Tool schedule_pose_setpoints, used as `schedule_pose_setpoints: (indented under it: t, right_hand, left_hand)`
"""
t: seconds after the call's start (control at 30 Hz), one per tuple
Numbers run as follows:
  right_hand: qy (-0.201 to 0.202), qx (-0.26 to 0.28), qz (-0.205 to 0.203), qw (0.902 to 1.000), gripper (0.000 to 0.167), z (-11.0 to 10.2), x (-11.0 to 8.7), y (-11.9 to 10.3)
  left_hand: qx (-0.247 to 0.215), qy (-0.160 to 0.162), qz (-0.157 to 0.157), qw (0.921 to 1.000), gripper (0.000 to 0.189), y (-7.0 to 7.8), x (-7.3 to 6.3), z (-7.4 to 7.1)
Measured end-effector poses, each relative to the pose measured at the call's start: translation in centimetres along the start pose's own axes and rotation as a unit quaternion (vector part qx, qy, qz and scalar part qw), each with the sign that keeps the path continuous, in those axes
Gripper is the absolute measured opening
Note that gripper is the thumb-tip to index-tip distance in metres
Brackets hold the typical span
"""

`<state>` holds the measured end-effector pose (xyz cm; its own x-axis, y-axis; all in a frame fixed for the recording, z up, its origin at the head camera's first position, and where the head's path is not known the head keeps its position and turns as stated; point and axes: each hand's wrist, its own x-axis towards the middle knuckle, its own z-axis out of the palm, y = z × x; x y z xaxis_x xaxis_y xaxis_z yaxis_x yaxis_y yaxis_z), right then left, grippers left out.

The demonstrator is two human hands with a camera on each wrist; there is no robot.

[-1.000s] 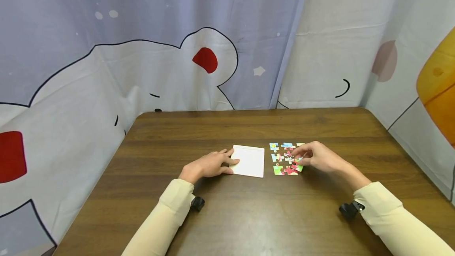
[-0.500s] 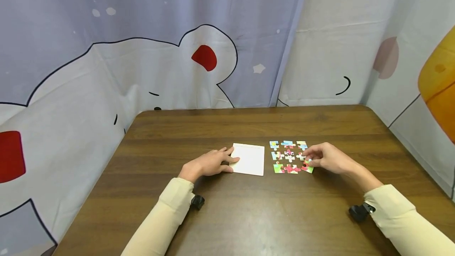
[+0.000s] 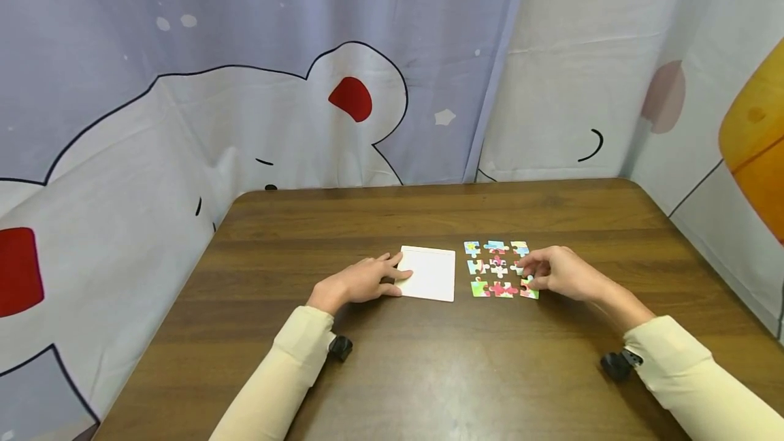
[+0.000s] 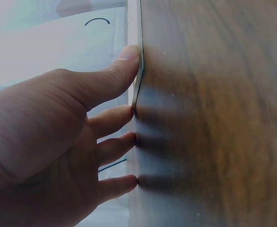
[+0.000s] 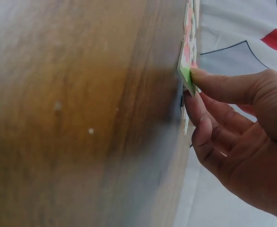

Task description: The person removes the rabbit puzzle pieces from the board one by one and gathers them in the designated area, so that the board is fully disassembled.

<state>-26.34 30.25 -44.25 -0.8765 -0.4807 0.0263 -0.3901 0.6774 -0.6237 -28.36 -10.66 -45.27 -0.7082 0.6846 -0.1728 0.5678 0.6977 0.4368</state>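
In the head view, a white square board (image 3: 430, 275) lies flat on the table. My left hand (image 3: 361, 282) rests at its left edge with fingers fairly straight, some on top and others touching the wood. The left wrist view shows the thumb (image 4: 122, 66) on the board's thin rim. Right of the board, several jigsaw puzzle pieces (image 3: 499, 268) lie in rows with small gaps. My right hand (image 3: 568, 273) pinches the green-and-red corner puzzle piece (image 3: 529, 290) at the near right. Seen from the right wrist, this puzzle piece (image 5: 186, 75) is slightly tilted between thumb and finger.
The brown wooden table (image 3: 429, 373) extends around the pieces and board. A printed curtain (image 3: 294, 128) hangs behind its far edge. Black wrist cameras (image 3: 340, 348) sit below both sleeves.
My right hand has moved right with the corner puzzle piece, from over the other pieces to the end of the near row, and lowered it. The left hand and board stay put.
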Motion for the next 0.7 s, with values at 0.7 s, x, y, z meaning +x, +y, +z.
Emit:
schedule_pose_setpoints:
  t: [0.7]
  right_hand:
    - [-0.011,-0.016,-0.009,0.9998,0.033,0.32,-0.19,0.02]
  left_hand:
    - [0.0,-0.002,-0.001,1.0,0.054,0.02,0.1,0.0]
